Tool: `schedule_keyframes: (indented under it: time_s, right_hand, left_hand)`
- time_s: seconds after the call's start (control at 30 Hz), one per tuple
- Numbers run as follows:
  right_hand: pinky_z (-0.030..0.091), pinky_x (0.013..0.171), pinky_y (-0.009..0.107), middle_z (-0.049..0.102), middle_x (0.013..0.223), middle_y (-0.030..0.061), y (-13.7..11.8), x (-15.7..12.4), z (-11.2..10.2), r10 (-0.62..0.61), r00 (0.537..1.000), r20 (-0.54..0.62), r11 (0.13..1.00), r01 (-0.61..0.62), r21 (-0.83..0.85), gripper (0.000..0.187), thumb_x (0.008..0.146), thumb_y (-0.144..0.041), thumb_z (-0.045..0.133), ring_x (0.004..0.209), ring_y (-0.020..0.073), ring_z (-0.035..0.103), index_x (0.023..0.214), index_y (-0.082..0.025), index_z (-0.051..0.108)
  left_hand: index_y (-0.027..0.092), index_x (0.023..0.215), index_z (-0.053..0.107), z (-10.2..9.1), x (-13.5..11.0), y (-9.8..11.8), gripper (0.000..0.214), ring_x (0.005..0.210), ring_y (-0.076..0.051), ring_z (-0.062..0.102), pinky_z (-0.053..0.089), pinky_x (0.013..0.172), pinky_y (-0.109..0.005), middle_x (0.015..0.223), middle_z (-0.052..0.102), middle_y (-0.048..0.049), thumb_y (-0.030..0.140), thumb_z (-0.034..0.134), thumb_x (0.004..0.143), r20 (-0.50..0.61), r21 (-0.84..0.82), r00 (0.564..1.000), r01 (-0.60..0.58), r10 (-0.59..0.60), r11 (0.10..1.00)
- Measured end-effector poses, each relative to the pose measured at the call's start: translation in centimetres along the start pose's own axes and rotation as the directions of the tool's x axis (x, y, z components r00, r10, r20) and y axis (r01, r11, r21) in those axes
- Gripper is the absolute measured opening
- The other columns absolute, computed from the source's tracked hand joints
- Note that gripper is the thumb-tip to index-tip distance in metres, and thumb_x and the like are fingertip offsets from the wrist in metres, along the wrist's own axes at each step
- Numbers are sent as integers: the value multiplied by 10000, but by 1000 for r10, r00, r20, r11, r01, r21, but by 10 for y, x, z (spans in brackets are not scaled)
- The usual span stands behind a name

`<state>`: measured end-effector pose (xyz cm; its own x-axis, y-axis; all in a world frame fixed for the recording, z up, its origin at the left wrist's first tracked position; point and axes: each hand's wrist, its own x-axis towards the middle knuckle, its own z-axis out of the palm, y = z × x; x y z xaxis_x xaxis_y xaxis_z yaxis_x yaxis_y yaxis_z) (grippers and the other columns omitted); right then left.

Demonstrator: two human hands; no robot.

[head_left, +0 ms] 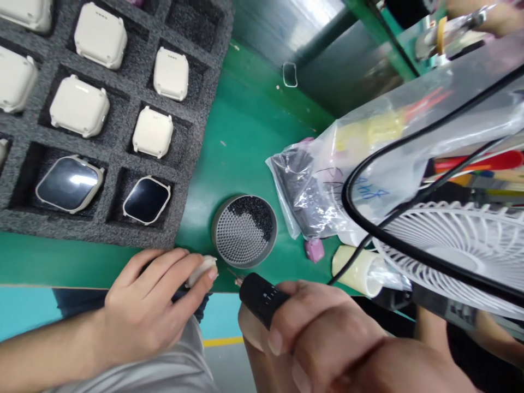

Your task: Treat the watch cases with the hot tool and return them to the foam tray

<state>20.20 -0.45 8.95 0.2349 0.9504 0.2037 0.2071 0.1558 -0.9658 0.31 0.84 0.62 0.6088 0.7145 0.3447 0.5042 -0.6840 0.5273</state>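
Within the left fingers (176,267) sits a white casing (202,271).

A small cream casing (201,271), mostly hidden by fingers, is pinched in the left grip (151,305). A black electric screwdriver (262,299) lies in the right grip (323,338), its thin bit (234,275) pointing toward the casing, just apart.

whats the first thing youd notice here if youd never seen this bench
The grey foam tray at upper left stands out, its pockets holding rows of cream watch-like cases, two showing dark glossy screens. Below it, the left hand pinches a small cream piece, while the right hand grips a black pen-like tool. A white fan guard fills the right side.
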Motion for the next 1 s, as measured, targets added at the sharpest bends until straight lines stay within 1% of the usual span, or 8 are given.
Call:
schedule_keyframes:
  time_s: [0.07,0.27,0.43,0.6,0.7,0.83,0.9,1.0]
  right_hand:
    - [551,456,214,515,512,-111,3,1,6,-93,995,-20,993,94,68,388,1082,-320,411,358,77,534,701,-261,446]
    - [627,562,299,569,529,-83,5,3,-3,48,973,224,998,-56,29,441,1093,-360,338,448,129,632,688,-273,491]
    - [608,509,306,459,450,-87,10,1,10,18,999,-36,999,-17,35,444,1063,-369,457,372,129,548,633,-262,480]
    - [585,472,261,569,489,-94,13,5,7,-2,996,89,999,-2,47,455,1078,-401,424,372,108,570,649,-252,449]
    - [593,481,284,547,496,-85,4,6,3,37,990,133,999,-41,26,446,1086,-406,384,390,123,586,678,-260,494]
    - [647,606,374,506,550,-55,-5,-3,6,172,983,60,982,-166,-86,424,1081,-458,336,496,168,639,768,-296,573]
    - [648,617,385,523,568,-51,-2,-6,4,142,989,37,987,-139,-76,394,1076,-468,345,522,176,646,820,-314,603]
    - [649,607,377,563,567,-59,8,-4,-5,59,985,162,998,-57,-17,311,1058,-463,432,550,185,672,865,-325,632]
  left_hand:
    - [223,1278,758,0,-1,-1,396,1154,-261,666,475,987,-451,1284,743,-62,138,625,915,6,2,1000,-3,3,1000]
    - [212,1246,772,1,2,0,353,1127,-247,668,469,977,-431,1238,761,-59,151,602,943,-20,-10,999,26,-26,1000]
    - [211,1247,774,2,2,0,354,1120,-245,669,464,973,-426,1226,768,-56,148,588,953,-37,-9,999,30,-30,1000]
    - [213,1257,769,4,0,0,359,1123,-248,671,462,977,-428,1233,768,-57,150,599,947,-33,9,999,16,-16,1000]
    - [210,1244,773,3,1,-1,351,1111,-248,673,461,974,-434,1224,770,-57,154,582,954,-38,-1,999,24,-24,1000]
    - [191,1242,770,3,3,0,346,1104,-254,672,462,961,-439,1217,770,-72,154,566,966,-44,-9,999,16,-17,1000]
    - [192,1239,770,4,3,0,332,1114,-249,669,464,967,-435,1222,769,-69,162,570,976,-47,-14,999,21,-22,1000]
    - [207,1243,765,5,1,2,292,1121,-232,664,461,985,-419,1227,767,-45,221,655,973,-46,-10,997,53,-54,999]
